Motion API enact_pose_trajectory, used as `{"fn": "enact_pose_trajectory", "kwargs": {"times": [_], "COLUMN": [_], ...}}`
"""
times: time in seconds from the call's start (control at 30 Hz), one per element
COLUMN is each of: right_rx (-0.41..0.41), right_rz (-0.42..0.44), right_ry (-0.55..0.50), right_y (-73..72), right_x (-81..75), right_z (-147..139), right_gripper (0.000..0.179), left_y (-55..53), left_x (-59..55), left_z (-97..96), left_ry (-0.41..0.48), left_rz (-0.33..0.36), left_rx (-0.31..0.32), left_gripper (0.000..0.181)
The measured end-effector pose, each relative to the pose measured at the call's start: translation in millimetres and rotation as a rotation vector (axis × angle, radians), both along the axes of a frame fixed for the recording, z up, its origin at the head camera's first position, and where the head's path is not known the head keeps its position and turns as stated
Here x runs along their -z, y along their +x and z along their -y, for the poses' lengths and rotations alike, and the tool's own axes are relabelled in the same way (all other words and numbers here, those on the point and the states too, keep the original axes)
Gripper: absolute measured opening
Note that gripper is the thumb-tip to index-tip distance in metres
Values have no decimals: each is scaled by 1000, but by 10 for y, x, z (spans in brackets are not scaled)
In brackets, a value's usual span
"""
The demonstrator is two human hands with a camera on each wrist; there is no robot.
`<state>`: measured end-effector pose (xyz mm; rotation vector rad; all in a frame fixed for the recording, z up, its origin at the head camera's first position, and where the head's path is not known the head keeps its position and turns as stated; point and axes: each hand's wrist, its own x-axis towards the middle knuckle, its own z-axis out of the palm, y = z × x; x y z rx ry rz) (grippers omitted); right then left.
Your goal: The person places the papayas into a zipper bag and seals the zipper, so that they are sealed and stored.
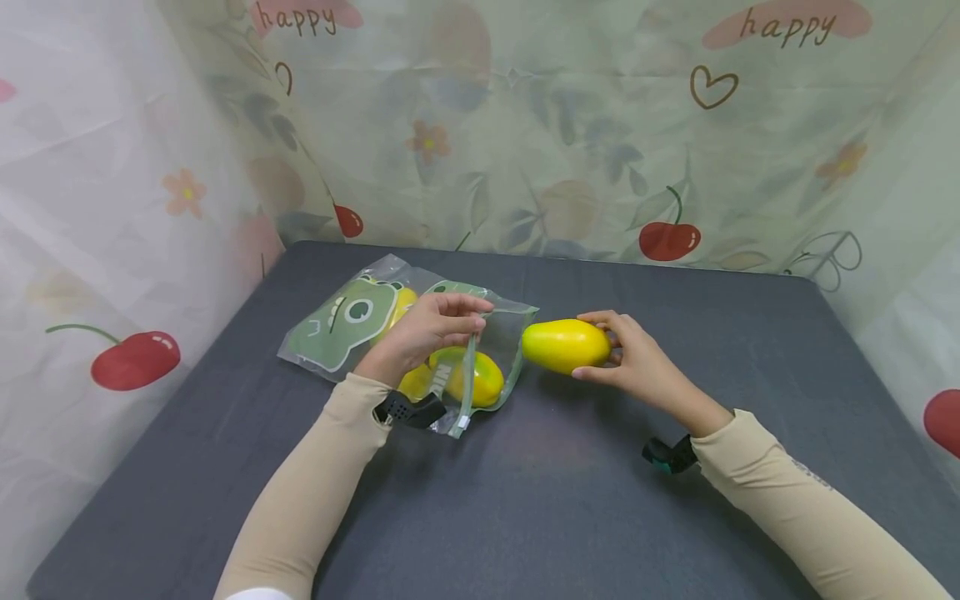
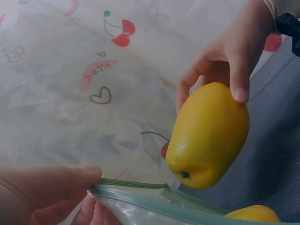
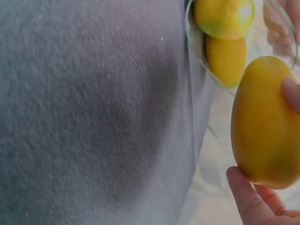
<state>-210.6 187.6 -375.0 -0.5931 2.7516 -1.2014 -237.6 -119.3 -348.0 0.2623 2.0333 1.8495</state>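
Observation:
My left hand [image 1: 420,333] pinches the zip edge of a clear zip bag [image 1: 322,337] printed with a green cartoon face. Its mouth gapes toward the right, and several yellow fruits [image 1: 480,379] lie inside. In my right hand [image 1: 645,367] is a smooth yellow papaya [image 1: 562,346] with a greenish tip, gripped at its right end by thumb and fingers. The tip points left, right at the bag's mouth. From the left wrist, the papaya [image 2: 206,136] appears above the green zip strip [image 2: 136,183], its small dark stem facing the bag.
A dark grey table [image 1: 540,517] lies under everything. Behind it hangs a pale curtain [image 1: 510,133] with cherries, flowers and lettering; more printed cloth [image 1: 97,250] covers the sides. A black wrist camera [image 1: 408,408] on the left arm hangs close to the bag.

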Motion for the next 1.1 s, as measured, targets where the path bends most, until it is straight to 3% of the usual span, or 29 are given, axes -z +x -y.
{"fn": "enact_pose_trajectory", "kwargs": {"times": [0.6,1.1], "right_rx": [-21,49], "right_rz": [-47,9], "right_ry": [94,99], "right_y": [37,22], "right_x": [143,196], "right_z": [191,350], "right_gripper": [70,73], "left_y": [-12,-7], "left_x": [15,2], "left_z": [-1,-21], "left_ry": [-6,-14], "left_rz": [2,-7], "left_rx": [-6,-3], "left_gripper": [35,36]}}
